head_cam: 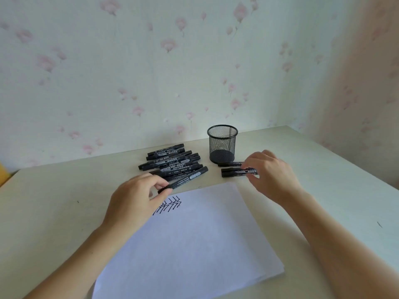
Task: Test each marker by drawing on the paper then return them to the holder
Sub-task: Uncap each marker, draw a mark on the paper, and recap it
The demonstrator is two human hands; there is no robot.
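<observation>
On the counter, left hand fingers pinch a marker from the pile beside the paper, while right hand fingers clamp another marker near the mesh holder.

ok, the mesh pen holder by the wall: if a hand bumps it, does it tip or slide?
The mesh holder looks empty and is mostly open wire, so probably light; a nudge would likely slide it on the smooth table. It stands upright and is taller than wide, so a knock near the rim might tip it, and being round it could then roll.
</observation>
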